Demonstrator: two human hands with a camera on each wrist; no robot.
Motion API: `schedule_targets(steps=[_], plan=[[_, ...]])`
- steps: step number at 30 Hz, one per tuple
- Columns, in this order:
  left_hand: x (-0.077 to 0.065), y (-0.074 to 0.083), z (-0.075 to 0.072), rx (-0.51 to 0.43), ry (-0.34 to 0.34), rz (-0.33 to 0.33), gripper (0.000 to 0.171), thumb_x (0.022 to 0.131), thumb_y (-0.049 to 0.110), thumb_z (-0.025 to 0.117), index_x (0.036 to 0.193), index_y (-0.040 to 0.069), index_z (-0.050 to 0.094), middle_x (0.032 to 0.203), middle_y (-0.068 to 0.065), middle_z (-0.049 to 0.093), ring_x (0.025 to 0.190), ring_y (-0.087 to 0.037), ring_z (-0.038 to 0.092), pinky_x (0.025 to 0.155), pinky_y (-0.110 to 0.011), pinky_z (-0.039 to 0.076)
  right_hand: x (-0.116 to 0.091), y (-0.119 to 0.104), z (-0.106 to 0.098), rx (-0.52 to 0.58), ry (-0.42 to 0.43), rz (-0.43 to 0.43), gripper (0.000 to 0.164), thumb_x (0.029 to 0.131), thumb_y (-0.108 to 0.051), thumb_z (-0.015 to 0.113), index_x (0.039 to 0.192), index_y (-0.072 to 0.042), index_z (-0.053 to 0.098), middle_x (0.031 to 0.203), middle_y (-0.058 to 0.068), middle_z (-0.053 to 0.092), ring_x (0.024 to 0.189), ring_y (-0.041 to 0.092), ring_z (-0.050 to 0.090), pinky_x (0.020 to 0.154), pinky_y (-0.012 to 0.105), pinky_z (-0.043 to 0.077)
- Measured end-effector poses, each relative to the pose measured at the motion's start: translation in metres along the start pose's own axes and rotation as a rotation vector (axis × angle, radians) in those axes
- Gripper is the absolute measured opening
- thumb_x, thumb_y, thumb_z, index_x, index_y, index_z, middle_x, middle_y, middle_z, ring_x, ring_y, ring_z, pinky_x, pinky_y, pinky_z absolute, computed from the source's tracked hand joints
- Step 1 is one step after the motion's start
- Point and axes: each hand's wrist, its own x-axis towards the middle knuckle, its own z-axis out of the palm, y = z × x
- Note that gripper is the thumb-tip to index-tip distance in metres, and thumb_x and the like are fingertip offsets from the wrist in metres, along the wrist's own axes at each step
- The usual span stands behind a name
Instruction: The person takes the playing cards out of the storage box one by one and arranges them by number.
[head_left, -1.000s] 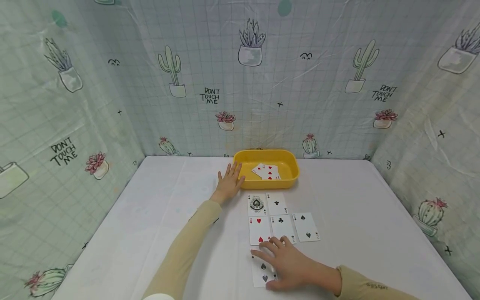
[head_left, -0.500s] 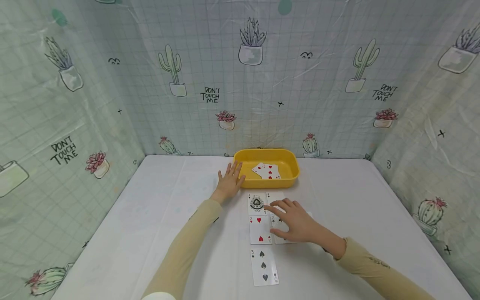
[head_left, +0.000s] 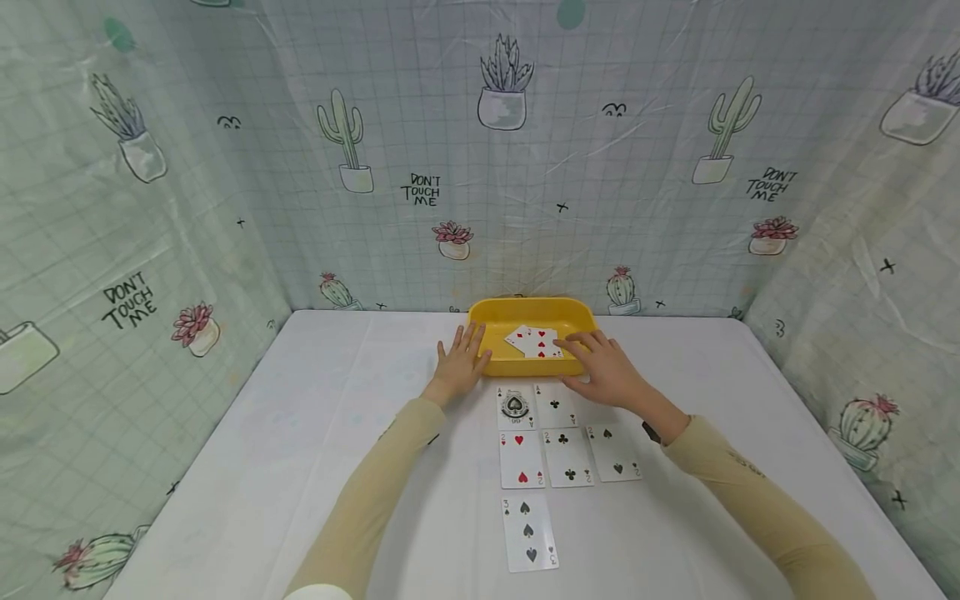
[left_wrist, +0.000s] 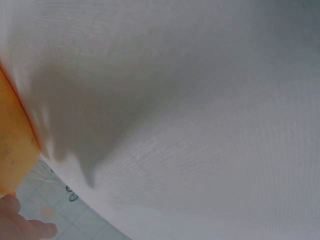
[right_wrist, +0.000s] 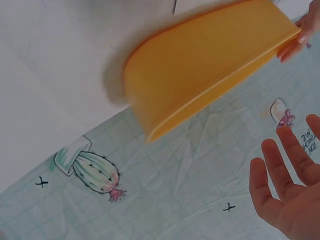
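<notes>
Shifted from the card rows point(head_left: 568, 457) to the right end of the yellow tray point(head_left: 525, 367): my right hand point(head_left: 609, 372), fingers loose, ungrasping; left hand point(head_left: 454, 368) spread at its left; cards inside point(head_left: 542, 342), overlapping, likely risked lifting doubled.

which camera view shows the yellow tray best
Head view: the yellow tray shows nearly whole, with cards inside. The right wrist view shows its outer side and rim; the left wrist, only part.

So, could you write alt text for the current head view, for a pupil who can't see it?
A person's left hand touches a yellow tray of playing cards, the right hand over its right end. In front, six face-up cards lie on a white table in rows of two, three and one.
</notes>
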Motion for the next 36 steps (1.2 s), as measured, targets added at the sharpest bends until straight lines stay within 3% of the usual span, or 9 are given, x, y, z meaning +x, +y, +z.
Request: schedule_targets(steps=[18, 28, 36], plan=[[0.001, 0.001, 0.0, 0.02, 0.005, 0.002, 0.057, 0.096, 0.043, 0.025, 0.145, 0.022, 0.005, 0.153, -0.002, 0.002, 0.14, -0.029, 0.003, 0.103, -0.064, 0.008, 0.045, 0.032, 0.016, -0.069, -0.005, 0.018, 0.048, 0.082, -0.037, 0.059, 0.123, -0.013, 0.052, 0.117, 0.012, 0.053, 0.109, 0.034, 0.046, 0.085, 0.052, 0.039], [0.0, 0.001, 0.0, 0.023, -0.009, -0.009, 0.057, 0.096, 0.042, 0.026, 0.145, 0.023, 0.003, 0.153, -0.001, 0.002, 0.14, -0.028, 0.003, 0.104, -0.064, 0.007, 0.068, 0.041, 0.032, -0.04, -0.117, 0.094, 0.051, 0.082, -0.036, 0.061, 0.125, -0.012, 0.05, 0.122, 0.015, 0.051, 0.116, 0.037, 0.042, 0.094, 0.057, 0.034], [0.001, 0.0, 0.001, 0.038, -0.002, -0.007, 0.057, 0.096, 0.042, 0.025, 0.145, 0.024, 0.001, 0.153, 0.0, 0.001, 0.14, -0.026, 0.001, 0.104, -0.063, 0.009, 0.082, 0.052, 0.046, -0.038, -0.205, 0.091, 0.052, 0.082, -0.036, 0.061, 0.127, -0.011, 0.049, 0.125, 0.017, 0.049, 0.119, 0.037, 0.038, 0.097, 0.06, 0.029]])
